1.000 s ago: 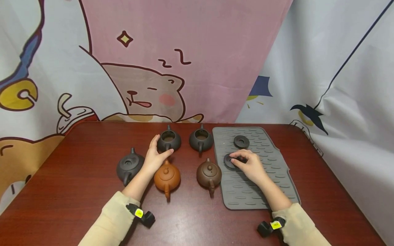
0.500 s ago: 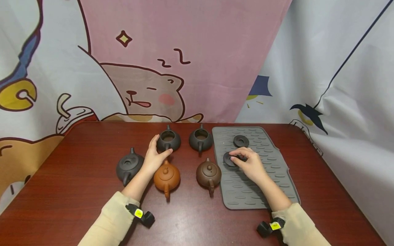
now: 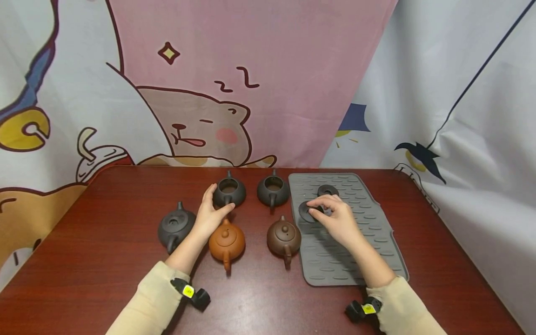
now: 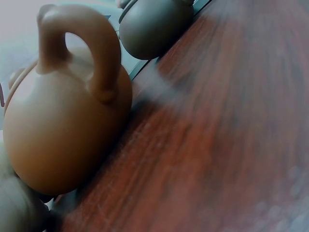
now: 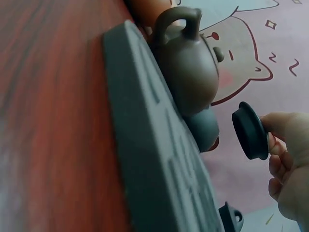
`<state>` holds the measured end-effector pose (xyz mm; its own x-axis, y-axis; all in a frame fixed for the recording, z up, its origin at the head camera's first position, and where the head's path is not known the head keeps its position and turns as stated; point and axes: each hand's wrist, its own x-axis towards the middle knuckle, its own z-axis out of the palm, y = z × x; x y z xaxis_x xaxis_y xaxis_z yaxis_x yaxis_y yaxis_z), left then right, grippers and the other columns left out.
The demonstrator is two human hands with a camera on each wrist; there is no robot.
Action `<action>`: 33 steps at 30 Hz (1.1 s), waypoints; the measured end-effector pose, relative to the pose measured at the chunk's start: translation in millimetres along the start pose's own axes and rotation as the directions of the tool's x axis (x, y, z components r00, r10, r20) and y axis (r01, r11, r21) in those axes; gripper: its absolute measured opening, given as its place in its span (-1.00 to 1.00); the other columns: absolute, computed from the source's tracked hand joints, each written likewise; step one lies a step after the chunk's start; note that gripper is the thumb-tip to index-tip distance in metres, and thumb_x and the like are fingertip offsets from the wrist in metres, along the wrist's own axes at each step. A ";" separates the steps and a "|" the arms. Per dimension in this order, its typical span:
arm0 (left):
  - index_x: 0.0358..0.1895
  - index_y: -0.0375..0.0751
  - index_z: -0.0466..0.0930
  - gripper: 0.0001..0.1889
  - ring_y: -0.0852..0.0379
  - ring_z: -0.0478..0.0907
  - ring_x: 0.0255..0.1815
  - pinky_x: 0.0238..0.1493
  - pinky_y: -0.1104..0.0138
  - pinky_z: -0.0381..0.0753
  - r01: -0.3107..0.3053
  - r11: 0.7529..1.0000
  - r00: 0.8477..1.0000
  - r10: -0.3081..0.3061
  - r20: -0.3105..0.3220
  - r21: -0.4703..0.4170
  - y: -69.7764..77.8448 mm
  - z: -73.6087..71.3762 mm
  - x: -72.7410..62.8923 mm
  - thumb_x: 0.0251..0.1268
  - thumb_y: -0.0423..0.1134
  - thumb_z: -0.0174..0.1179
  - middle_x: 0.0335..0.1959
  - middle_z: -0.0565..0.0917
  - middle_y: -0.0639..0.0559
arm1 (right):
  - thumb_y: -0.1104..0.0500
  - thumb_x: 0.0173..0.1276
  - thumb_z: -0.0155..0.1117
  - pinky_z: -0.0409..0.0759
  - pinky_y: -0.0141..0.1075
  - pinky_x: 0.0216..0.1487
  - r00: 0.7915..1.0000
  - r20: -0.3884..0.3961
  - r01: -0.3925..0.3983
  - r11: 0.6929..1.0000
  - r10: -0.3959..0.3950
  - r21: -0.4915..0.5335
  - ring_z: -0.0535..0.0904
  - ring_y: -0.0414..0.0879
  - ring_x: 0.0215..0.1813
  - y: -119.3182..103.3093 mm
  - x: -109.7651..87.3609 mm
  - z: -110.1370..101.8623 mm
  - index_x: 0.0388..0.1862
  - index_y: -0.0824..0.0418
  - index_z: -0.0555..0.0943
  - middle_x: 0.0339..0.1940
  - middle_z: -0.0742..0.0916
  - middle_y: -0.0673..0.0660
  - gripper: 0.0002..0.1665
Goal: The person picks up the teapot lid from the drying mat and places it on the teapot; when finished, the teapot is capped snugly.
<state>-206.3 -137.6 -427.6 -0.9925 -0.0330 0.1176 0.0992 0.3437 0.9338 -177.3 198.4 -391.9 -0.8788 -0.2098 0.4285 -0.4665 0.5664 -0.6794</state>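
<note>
My right hand [image 3: 337,218] pinches a dark teapot lid [image 3: 306,212] by its knob; in the right wrist view this lid [image 5: 250,131] is in the air, tilted, its underside facing away from the fingers. A second dark lid [image 3: 328,190] rests on the grey mat [image 3: 347,265] just beyond. My left hand [image 3: 208,215] spreads thumb and fingers along the near left side of a lidless dark teapot [image 3: 236,192], seemingly touching it. Another lidless dark teapot [image 3: 279,191] stands to its right. In the left wrist view, an orange teapot [image 4: 67,130] largely hides that hand.
A lidded orange teapot [image 3: 228,242] and a lidded brown teapot [image 3: 284,236] stand nearer. Left of the left forearm is a dark teapot with its lid on [image 3: 176,225]. The red-brown table [image 3: 251,298] ends at a printed cloth [image 3: 301,93] behind.
My right hand has lifted the dark lid off the mat and moved it slightly away from me and left. The left hand has stayed at the dark teapot.
</note>
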 end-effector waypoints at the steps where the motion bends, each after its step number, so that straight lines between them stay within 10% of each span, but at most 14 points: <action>1: 0.47 -0.38 -0.01 -0.12 -0.08 -0.07 0.48 0.40 0.08 -0.05 0.000 1.000 1.000 0.000 0.001 0.001 0.0 0.0 0.0 0.16 -0.29 0.33 0.50 0.00 -0.20 | 0.23 0.24 0.39 0.45 -0.15 -0.15 1.000 -0.001 0.004 1.000 -0.004 0.003 0.45 -0.18 -0.15 -2.0 1.0 0.3 -0.19 0.08 0.73 -0.18 0.70 -0.09 -0.84; 33: 0.48 -0.37 -0.03 -0.12 -0.09 -0.08 0.48 0.40 0.06 -0.05 0.011 1.000 1.000 -0.010 0.007 -0.016 -0.1 0.3 -0.9 0.18 -0.30 0.32 0.51 -0.02 -0.20 | 0.27 0.19 0.42 0.35 -0.13 -0.14 0.979 -0.023 0.205 0.974 -0.204 0.097 0.42 -0.09 -0.18 -71.7 61.5 48.8 -0.24 0.15 0.75 -0.23 0.73 -0.04 -0.86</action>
<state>-205.4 -137.3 -427.9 -0.9940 -0.0299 0.1054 0.0899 0.3279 0.9404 -202.8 105.9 -345.9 -0.7626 -0.3029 0.5716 -0.6445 0.4314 -0.6313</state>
